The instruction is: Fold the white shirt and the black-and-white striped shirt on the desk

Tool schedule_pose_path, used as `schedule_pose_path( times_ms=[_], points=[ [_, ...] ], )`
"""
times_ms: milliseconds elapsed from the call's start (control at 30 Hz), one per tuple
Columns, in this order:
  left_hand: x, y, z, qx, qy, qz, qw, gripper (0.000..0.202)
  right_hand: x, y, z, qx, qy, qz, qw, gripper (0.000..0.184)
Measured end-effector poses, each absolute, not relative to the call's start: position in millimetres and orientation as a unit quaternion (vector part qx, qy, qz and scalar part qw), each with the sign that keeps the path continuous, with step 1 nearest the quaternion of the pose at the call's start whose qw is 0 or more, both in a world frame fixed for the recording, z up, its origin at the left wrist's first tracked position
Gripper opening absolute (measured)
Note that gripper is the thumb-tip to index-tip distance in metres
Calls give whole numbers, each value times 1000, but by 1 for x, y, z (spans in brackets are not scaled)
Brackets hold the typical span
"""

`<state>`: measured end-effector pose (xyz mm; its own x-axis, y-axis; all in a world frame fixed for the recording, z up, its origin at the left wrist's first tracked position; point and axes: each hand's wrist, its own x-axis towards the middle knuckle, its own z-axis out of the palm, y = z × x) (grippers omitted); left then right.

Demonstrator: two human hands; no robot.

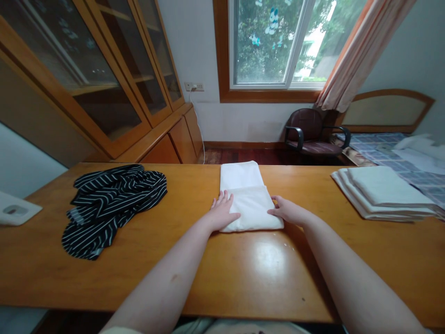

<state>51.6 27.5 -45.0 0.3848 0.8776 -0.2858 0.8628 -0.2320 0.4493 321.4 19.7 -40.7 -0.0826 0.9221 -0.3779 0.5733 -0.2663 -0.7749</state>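
My left hand (221, 211) lies flat and open at the centre of the frame, fingers spread, resting on the left edge of the cloth (251, 208). My right hand (287, 211) is open too, with its fingers laid against the cloth's right edge. Neither hand grips anything; both just press on the fabric from the sides.

The cloth is white and sits in the middle of the table (243, 273), slightly above centre in the frame. Its near part is folded over into a thicker layer between my hands, and a thinner layer runs away from me toward the table's far edge.

A striped garment (111, 204), black with thin white lines, lies crumpled at the left of the table, well apart from my left hand. At the right of the frame a stack (385, 192) of folded white cloths rests near the table's right end. A white object (14, 209) is cut off by the left edge.

Beyond the table, a chair (311, 132) stands under the window (274, 41), with a curtain (361, 51) at upper right and a glass-door cabinet (104, 79) at upper left.
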Motion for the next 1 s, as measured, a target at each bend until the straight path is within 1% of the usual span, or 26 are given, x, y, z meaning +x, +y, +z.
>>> schedule_pose_path(
  times_ms=[67, 133, 233, 300, 400, 500, 567, 600, 733, 800, 867, 1000],
  points=[
    [52, 28, -46, 784, 555, 12, 276, 88, 322, 18, -37, -656, -575, 457, 174, 61],
    [52, 28, -46, 786, 554, 8, 274, 90, 324, 15, -31, -640, -570, 487, 168, 61],
    [53, 28, -48, 787, 555, 7, 270, 89, 327, 12, -23, -534, -572, 597, 175, 72],
    [53, 28, -49, 785, 559, 10, 267, 89, 328, 11, -20, -482, -568, 637, 198, 83],
    [52, 28, -51, 780, 564, 20, 271, 88, 327, 11, -22, -514, -553, 608, 246, 98],
    [52, 27, -50, 776, 564, 34, 279, 86, 325, 11, -24, -552, -582, 544, 245, 103],
    [52, 26, -48, 775, 564, 37, 284, 85, 324, 11, -24, -555, -614, 512, 230, 98],
    [53, 26, -47, 773, 565, 36, 287, 84, 323, 10, -23, -552, -626, 504, 222, 93],
    [56, 24, -44, 770, 566, 22, 294, 81, 315, 11, -24, -570, -633, 488, 192, 55],
    [58, 24, -44, 769, 570, 19, 290, 82, 313, 13, -28, -611, -624, 448, 190, 43],
    [58, 24, -45, 769, 572, 18, 285, 85, 313, 16, -33, -655, -613, 401, 187, 42],
    [57, 24, -45, 776, 565, 9, 281, 94, 316, 21, -42, -700, -603, 349, 157, 50]
  ],
)
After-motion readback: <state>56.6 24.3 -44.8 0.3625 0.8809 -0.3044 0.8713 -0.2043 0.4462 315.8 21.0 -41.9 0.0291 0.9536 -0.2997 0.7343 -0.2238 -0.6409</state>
